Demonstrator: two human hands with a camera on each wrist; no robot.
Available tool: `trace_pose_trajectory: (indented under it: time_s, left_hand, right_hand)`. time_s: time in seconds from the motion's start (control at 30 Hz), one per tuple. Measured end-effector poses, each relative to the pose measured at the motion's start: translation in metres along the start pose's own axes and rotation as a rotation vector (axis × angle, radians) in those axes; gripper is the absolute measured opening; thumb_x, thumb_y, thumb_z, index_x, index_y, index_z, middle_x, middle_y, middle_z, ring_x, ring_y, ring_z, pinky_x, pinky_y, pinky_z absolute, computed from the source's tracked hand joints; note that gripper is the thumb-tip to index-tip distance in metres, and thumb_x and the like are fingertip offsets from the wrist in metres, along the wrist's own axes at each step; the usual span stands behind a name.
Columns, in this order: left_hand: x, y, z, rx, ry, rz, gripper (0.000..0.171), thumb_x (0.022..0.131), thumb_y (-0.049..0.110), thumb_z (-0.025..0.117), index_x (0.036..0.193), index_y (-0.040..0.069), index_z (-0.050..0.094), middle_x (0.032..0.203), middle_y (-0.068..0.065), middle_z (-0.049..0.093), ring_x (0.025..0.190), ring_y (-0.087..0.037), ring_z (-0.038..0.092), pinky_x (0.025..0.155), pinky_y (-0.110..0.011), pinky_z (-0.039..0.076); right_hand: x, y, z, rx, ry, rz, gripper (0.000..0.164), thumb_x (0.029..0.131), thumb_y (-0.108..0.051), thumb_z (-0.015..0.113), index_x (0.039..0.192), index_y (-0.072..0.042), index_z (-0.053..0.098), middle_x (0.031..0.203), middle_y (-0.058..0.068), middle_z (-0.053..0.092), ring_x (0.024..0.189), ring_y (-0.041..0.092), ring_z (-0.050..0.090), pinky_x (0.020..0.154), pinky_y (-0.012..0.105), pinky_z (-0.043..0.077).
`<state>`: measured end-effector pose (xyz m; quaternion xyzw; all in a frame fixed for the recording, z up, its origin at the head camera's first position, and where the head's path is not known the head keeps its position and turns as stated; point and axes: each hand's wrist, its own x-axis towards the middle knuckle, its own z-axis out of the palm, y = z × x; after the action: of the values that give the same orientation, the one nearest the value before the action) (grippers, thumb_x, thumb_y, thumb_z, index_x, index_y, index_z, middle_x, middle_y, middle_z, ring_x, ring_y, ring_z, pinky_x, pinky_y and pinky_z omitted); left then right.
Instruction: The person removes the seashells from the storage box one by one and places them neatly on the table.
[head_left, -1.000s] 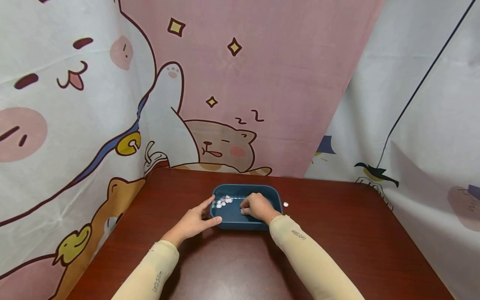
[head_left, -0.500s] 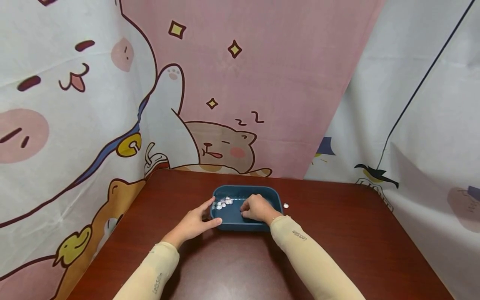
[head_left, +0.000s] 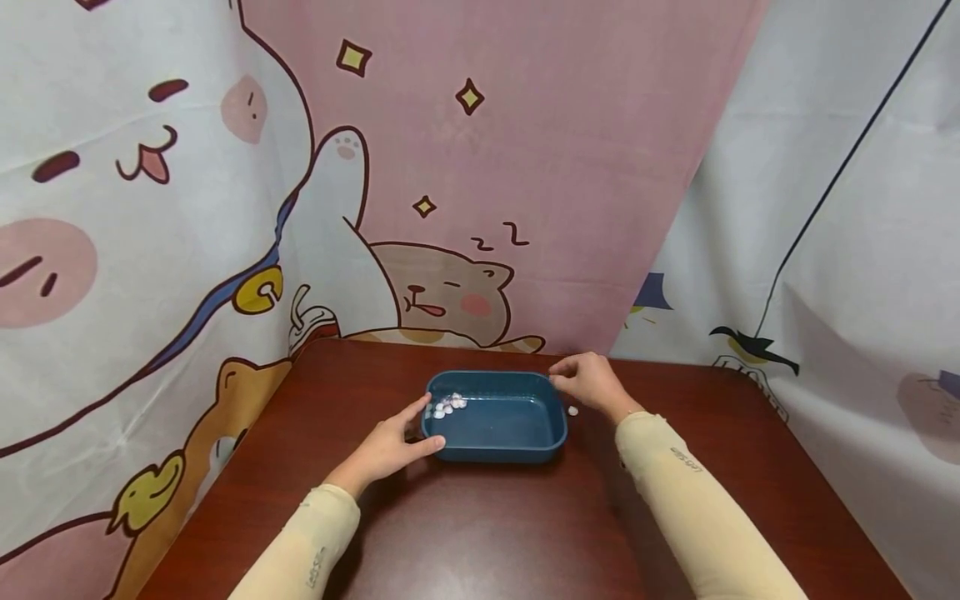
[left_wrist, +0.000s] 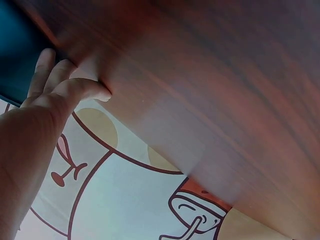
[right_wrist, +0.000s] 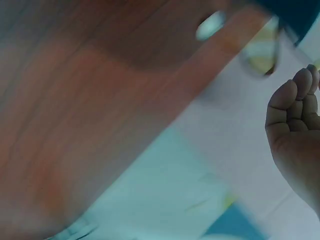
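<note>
A dark blue rectangular tub [head_left: 495,454] with rounded corners stands on the table. Along its left inner end lie several small white roundish pieces [head_left: 450,406]. My left hand [head_left: 382,450] rests against the tub's left end, thumb at the near rim and fingers spread along the side. In the left wrist view, the left fingers [left_wrist: 44,70] reach to the tub's wall. My right hand [head_left: 588,379] is at the tub's far right corner, fingers bent; I cannot tell whether its fingertips hold anything. One white piece [head_left: 573,411] lies on the table just right of the tub.
The reddish-brown wooden table [head_left: 450,533] reaches back to a cartoon-printed cloth [head_left: 570,167]. More printed cloth closes off the left and right sides, close to the table's edges.
My right hand has lifted out of the tub and moved right and back to its far right corner. The left hand, the tub and the white pieces look unmoved.
</note>
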<state>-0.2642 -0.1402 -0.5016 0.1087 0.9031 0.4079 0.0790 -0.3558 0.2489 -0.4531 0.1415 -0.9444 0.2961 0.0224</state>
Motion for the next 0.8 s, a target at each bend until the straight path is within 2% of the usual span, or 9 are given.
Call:
trace_pose_trajectory:
  time_s: [0.17,0.3,0.4,0.53,0.63,0.8]
  left_hand:
    - [0.000,0.002,-0.001,-0.009,0.004,0.015,0.093,0.094,0.052,0.079,0.170,0.024,0.032,0.159,-0.021,0.056,0.141,-0.040,0.061,0.114,-0.062,0.050]
    - [-0.001,0.003,-0.002,-0.008,0.004,0.020,0.093,0.095,0.051,0.079,0.170,0.022,0.032,0.159,-0.021,0.055,0.141,-0.040,0.061,0.114,-0.062,0.050]
    - [-0.001,0.003,-0.002,-0.009,0.006,0.012,0.093,0.095,0.050,0.079,0.170,0.023,0.032,0.160,-0.021,0.055,0.142,-0.040,0.061,0.115,-0.062,0.050]
    - [0.000,0.001,0.000,-0.011,0.009,0.001,0.093,0.094,0.051,0.079,0.170,0.025,0.032,0.160,-0.021,0.055,0.142,-0.040,0.060,0.115,-0.062,0.049]
    - [0.001,0.000,0.002,-0.010,0.005,-0.002,0.093,0.094,0.052,0.079,0.170,0.025,0.032,0.160,-0.021,0.055,0.142,-0.040,0.060,0.115,-0.062,0.049]
    - [0.001,0.002,0.001,-0.011,0.004,0.001,0.093,0.094,0.051,0.079,0.170,0.025,0.032,0.160,-0.021,0.055,0.142,-0.040,0.061,0.115,-0.062,0.050]
  right_hand:
    - [-0.021,0.061,-0.023,-0.039,0.018,0.126,0.028,0.099,-0.024,0.074,0.119,-0.005,0.081,0.120,0.019,0.079,0.109,0.035,0.074,0.092,0.051,0.062]
    - [-0.035,0.090,-0.024,-0.037,-0.022,0.155,0.026,0.100,-0.022,0.074,0.117,-0.004,0.081,0.121,0.021,0.078,0.109,0.036,0.073,0.091,0.051,0.061]
    - [-0.037,0.096,-0.016,-0.031,-0.057,0.138,0.023,0.098,-0.020,0.076,0.113,-0.004,0.082,0.118,0.019,0.079,0.104,0.031,0.072,0.089,0.048,0.061]
    - [-0.034,0.093,-0.003,-0.040,-0.110,0.106,0.018,0.096,-0.017,0.079,0.110,-0.006,0.083,0.111,0.014,0.080,0.099,0.026,0.071,0.087,0.046,0.061]
    - [-0.032,0.090,0.004,-0.038,-0.133,0.087,0.017,0.095,-0.014,0.080,0.109,-0.005,0.083,0.111,0.014,0.080,0.101,0.028,0.071,0.089,0.048,0.061]
    - [-0.029,0.088,0.011,0.018,-0.128,0.113,0.018,0.095,-0.012,0.082,0.112,-0.006,0.083,0.116,0.015,0.080,0.109,0.031,0.071,0.097,0.052,0.060]
